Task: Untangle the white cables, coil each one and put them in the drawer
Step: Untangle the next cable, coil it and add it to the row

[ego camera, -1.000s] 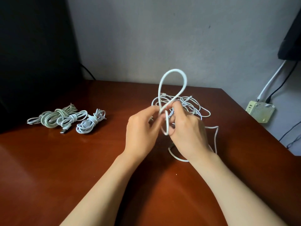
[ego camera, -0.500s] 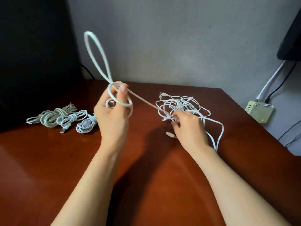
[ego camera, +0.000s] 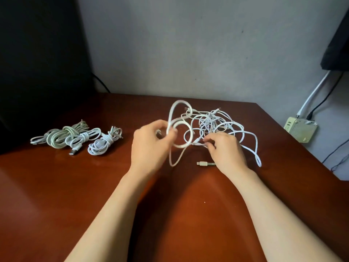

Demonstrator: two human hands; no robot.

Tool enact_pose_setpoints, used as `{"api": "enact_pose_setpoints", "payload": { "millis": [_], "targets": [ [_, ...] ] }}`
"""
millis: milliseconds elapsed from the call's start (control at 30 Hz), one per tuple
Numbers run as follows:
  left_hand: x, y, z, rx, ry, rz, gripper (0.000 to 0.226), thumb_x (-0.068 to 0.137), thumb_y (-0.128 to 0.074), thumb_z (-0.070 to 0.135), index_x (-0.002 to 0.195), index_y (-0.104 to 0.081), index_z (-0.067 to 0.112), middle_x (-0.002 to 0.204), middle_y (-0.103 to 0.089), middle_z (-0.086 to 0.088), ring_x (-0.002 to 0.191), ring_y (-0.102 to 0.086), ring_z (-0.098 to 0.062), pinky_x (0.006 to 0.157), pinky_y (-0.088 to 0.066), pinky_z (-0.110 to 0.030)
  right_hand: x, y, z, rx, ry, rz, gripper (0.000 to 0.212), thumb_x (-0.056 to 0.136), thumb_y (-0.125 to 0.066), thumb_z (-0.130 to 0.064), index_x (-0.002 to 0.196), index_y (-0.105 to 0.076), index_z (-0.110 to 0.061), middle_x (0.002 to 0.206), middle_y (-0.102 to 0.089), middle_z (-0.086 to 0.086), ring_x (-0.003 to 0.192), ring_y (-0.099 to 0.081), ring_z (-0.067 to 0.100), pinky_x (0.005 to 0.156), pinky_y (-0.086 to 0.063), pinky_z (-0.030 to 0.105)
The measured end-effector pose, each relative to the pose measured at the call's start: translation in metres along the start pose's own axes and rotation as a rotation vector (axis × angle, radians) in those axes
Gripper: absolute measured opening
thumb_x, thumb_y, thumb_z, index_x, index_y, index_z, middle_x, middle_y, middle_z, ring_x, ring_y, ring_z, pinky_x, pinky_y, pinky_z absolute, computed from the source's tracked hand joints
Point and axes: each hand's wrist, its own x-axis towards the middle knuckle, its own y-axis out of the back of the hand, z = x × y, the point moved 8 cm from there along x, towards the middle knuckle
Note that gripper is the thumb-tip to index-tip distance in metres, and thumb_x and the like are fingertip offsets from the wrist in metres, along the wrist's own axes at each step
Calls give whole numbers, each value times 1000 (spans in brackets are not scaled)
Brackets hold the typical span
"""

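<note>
Head view showed the counter (ego camera: pixel 56 205), a broad red-brown top, with the tangle (ego camera: pixel 217 123) of white cables lying loose near its far right corner. Your left hand (ego camera: pixel 151 142) was raised just left of that heap, fingers curled round a few loops (ego camera: pixel 181 133) of one cable, with a longer bight hanging down toward the wood. Your right hand (ego camera: pixel 226 150) sat at the near edge of the heap, fingertips pinching a strand (ego camera: pixel 198 143) that ran across from the loops.

You were, as I judged it, partway through freeing and coiling one cable while the rest lay knotted. The next move called for drawing that strand out of the heap gently and feeding it round the left hand; a hard pull would likely have tightened the crossings.

Three coiled bundles (ego camera: pixel 83 138) lay side by side at the left, well apart from the heap, not yet stowed. No drawer was in sight. A pale wall adapter (ego camera: pixel 300 129) with its own leads sat beyond the right edge. One connector (ego camera: pixel 204 164) lay on the wood just beside your right wrist; it could have snagged on a loop.
</note>
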Motion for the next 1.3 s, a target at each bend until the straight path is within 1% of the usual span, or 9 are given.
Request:
{"api": "enact_pose_setpoints", "payload": {
  "millis": [267,500,667,733,800,867,1000,1167,1300],
  "targets": [
    [-12,-36,-2,525,-43,-202,24,94,-55,38,112,-67,29,96,-71,3,90,-65,-23,72,-48,-30,-3,-12,-8,-88,70,-157,26,95,-56,-22,119,-63,-16,115,-57,3,108,-53,19,82,-38,25],
    [-9,-49,-9,630,25,-227,26,96,-51,45,104,-68,27,93,-68,0,90,-63,-26,65,-38,-27,-6,-9,-12,-97,97,-144,25,97,-53,-22,118,-64,-16,115,-59,3,104,-56,20,84,-44,27],
    [-6,-22,-5,236,124,81,22,95,-55,41,104,-71,28,83,-68,3,91,-63,-23,68,-37,-27,-6,5,-17,-2,58,-47,23,98,-47,-24,112,-63,-14,105,-64,5,96,-61,23,80,-50,33],
    [-4,-5,-6,11,132,255,22,93,-59,36,106,-72,23,70,-63,7,71,-61,-13,63,-36,-25,-7,11,-18,15,38,-5,24,98,-46,-25,109,-63,-11,101,-66,8,92,-61,25,78,-50,35],
    [-1,10,-11,-213,107,396,20,93,-61,30,105,-73,19,54,-47,11,48,-39,-4,51,-29,-21,-8,12,-17,17,22,5,23,98,-47,-24,107,-63,-11,100,-67,8,90,-62,25,77,-51,35],
    [1,21,-19,-376,97,481,19,94,-61,25,104,-73,15,53,-40,10,50,-30,-7,48,-25,-22,-7,10,-16,16,9,1,22,97,-48,-22,109,-63,-11,102,-67,9,92,-63,24,79,-52,36],
    [1,33,-17,-539,65,518,20,95,-58,25,100,-72,11,55,-41,9,53,-29,-20,50,-25,-36,-7,6,-15,3,0,-1,26,97,-50,-22,117,-62,-10,110,-65,9,99,-62,24,83,-49,33],
    [3,49,-20,-708,90,572,21,96,-58,29,99,-72,14,56,-45,12,55,-37,-9,53,-40,-28,-7,-3,-7,-24,-16,-51,29,96,-50,-22,122,-60,-13,117,-64,8,107,-60,25,87,-47,34],
    [6,47,-15,-666,70,492,16,95,-59,28,89,-71,19,54,-48,15,53,-37,-4,50,-32,-21,-10,13,-21,10,85,77,21,95,-52,-17,108,-68,-13,100,-70,5,88,-66,25,75,-55,39]
  ]
}}
